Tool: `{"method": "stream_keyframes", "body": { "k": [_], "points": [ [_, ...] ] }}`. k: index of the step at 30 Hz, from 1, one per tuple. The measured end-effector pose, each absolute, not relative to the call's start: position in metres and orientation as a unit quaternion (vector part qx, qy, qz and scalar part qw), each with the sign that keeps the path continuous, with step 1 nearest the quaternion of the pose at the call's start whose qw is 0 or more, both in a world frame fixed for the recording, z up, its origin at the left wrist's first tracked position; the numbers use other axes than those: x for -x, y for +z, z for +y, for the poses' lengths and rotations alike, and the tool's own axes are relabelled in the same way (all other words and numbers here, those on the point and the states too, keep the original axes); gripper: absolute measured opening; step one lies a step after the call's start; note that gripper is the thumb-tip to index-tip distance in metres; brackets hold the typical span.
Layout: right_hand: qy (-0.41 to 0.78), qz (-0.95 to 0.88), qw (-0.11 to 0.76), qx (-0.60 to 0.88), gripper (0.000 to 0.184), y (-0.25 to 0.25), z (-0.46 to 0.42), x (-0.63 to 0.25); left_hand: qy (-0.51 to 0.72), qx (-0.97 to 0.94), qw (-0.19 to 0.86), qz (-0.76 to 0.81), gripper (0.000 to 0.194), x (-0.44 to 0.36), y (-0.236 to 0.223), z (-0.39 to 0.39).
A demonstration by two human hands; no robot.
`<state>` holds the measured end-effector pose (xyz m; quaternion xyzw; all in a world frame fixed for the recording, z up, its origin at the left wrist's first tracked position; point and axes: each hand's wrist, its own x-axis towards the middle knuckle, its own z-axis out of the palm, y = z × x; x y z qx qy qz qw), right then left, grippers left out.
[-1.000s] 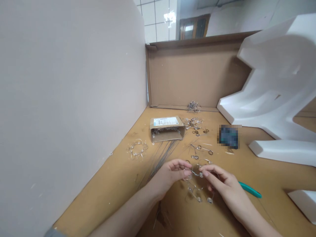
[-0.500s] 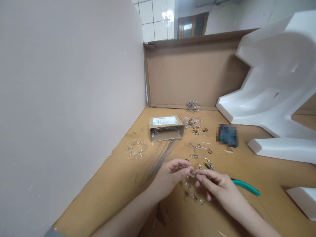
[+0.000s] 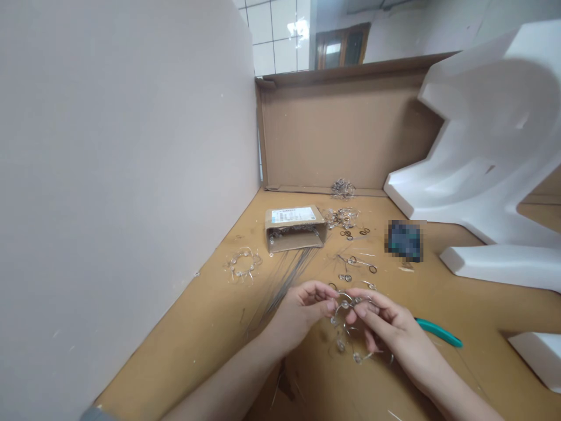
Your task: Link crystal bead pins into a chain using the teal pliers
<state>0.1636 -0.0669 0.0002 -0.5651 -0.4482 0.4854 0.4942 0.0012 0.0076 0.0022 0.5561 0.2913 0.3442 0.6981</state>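
Between my hands hangs a ring of bent wire with clear beads (image 3: 340, 345), its lower part dangling over the brown work surface. My left hand (image 3: 309, 304) pinches the ring's upper left side between thumb and fingertips. On the upper right, my right hand (image 3: 385, 321) closes thumb and index finger on the same beaded wire ring, its other fingers curled loosely below. Partly behind the right hand lies a tool with a teal handle (image 3: 440, 332); its head is hidden. Just beyond my fingers are small dark rings and beads (image 3: 345, 278).
A small open cardboard box (image 3: 295, 225) holds clear beads. Straight thin wires (image 3: 289, 280) lie before it. Left is another beaded wire ring (image 3: 242, 263); behind are wire piles (image 3: 343, 217). White foam pieces (image 3: 495, 152) stand right, a cardboard wall (image 3: 346, 134) at the back.
The beaded ring has turned and spread open between my hands, its lower part shifting right. My right hand has moved slightly right, and the fingertips of both hands are farther apart.
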Motion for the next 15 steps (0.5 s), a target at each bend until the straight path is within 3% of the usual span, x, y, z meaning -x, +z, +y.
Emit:
{"method": "stream_keyframes", "body": {
  "k": [6,15],
  "points": [
    [0.456,-0.461,0.505,0.57,0.039,0.001,-0.068,-0.164,0.367,-0.562,0.691,0.268,0.031,-0.001,-0.002,0.009],
    [0.414,-0.429,0.531,0.603,0.045,0.001,-0.069,-0.152,0.313,-0.552,0.697,0.332,0.024,0.0,0.004,0.008]
  ]
}}
